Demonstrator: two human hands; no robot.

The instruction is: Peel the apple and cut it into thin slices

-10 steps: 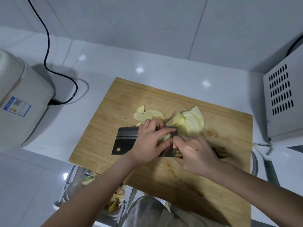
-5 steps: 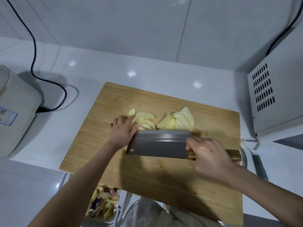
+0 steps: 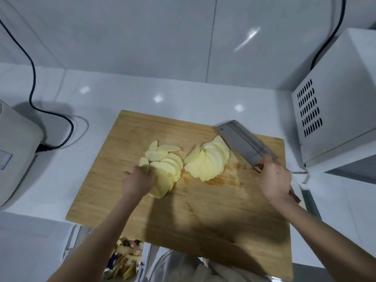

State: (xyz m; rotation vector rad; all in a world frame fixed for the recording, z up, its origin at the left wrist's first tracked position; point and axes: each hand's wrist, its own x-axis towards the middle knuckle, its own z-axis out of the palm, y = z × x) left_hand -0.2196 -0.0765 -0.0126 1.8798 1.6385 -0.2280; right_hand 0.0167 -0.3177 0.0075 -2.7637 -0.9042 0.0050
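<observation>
Keep the left hand (image 3: 138, 181) pressed on the left pile of apple slices (image 3: 162, 169) mid-board (image 3: 203, 210), right hand (image 3: 274, 180) wrapped tight around the knife (image 3: 244, 144) at upper right, blade away from fingers.

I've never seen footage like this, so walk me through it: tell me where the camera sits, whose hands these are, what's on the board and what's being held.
There is no machine here. A person wears one wide-angle camera on the head, looking down at their own two bare hands, so the edges of the picture bend.

A wooden cutting board lies on a white counter. On it are two fans of peeled apple slices.

The left hand rests on the nearer, left fan. The right hand has its grip closed on the handle of a cleaver, whose blade points away toward the board's far right corner.

A white appliance with vent slots stands to the right.
</observation>
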